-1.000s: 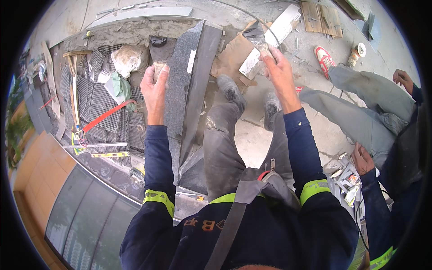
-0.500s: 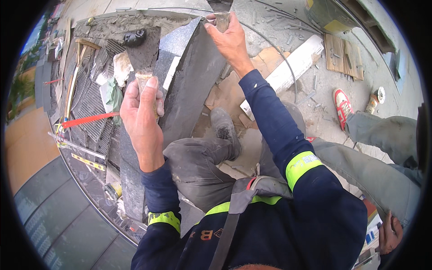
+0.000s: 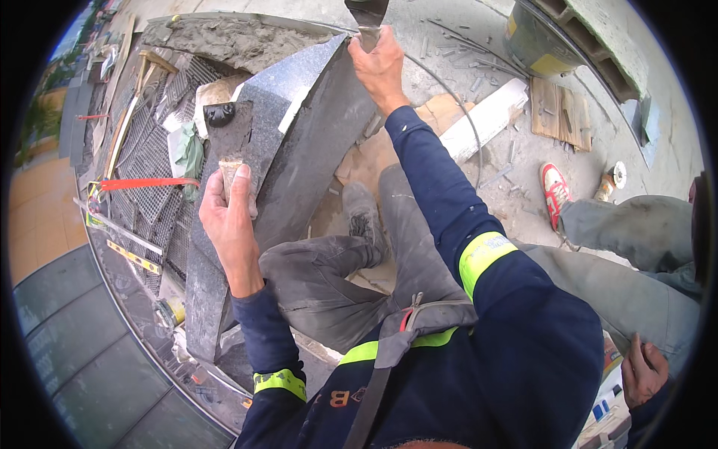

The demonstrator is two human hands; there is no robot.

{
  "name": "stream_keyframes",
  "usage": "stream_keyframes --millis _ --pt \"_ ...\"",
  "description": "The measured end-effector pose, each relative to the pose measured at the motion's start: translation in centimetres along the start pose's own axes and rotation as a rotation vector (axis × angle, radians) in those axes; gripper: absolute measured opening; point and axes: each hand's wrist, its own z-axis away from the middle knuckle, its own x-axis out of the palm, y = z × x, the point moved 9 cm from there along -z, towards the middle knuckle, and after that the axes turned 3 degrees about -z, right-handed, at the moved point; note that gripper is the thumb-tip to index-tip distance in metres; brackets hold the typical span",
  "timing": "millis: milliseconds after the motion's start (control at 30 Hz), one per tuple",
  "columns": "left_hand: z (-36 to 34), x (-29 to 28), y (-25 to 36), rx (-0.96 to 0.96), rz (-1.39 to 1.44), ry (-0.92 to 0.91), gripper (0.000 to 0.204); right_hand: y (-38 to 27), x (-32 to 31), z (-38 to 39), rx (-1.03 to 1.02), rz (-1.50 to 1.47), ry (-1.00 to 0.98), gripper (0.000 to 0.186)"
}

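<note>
My left hand (image 3: 228,217) grips the worn handle (image 3: 232,172) of a flat tool with a mortar-caked blade (image 3: 233,133), a glossy black lump (image 3: 219,114) near its tip. It is over a speckled grey stone slab (image 3: 280,69), beside its dark side face (image 3: 329,127). My right hand (image 3: 380,66), farther forward at the slab's far corner, is closed on the handle of a putty knife (image 3: 366,13), whose metal blade points away from me.
Left: wire mesh (image 3: 149,194), red strap (image 3: 142,183), level (image 3: 133,257), wood strips, mortar bed (image 3: 209,37). Right: bucket (image 3: 532,45), boards (image 3: 557,112), white plank (image 3: 479,123), cable, another person's legs (image 3: 628,232) and hand (image 3: 643,370).
My right hand has swung forward and left with its putty knife to the slab's corner. My left hand has moved left and lower in the view with its tool. The view has shifted.
</note>
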Motion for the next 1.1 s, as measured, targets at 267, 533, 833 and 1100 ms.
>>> stream_keyframes --millis 267,533,833,1100 --pt "-0.8 -0.2 -0.3 0.043 -0.01 0.02 0.022 7.7 -1.8 1.5 0.457 -0.505 -0.043 0.019" --pt "-1.7 1.7 0.0 0.058 -0.022 -0.041 0.023 3.7 0.8 2.2 0.427 -0.689 -0.01 0.026" --pt "-1.1 0.7 0.4 0.108 -0.055 0.003 0.021 3.4 1.3 1.9 0.457 -0.445 0.138 0.025" --pt "-0.7 1.3 1.2 0.114 -0.055 -0.003 0.021 5.4 3.1 2.7 0.637 -0.852 0.158 0.015"
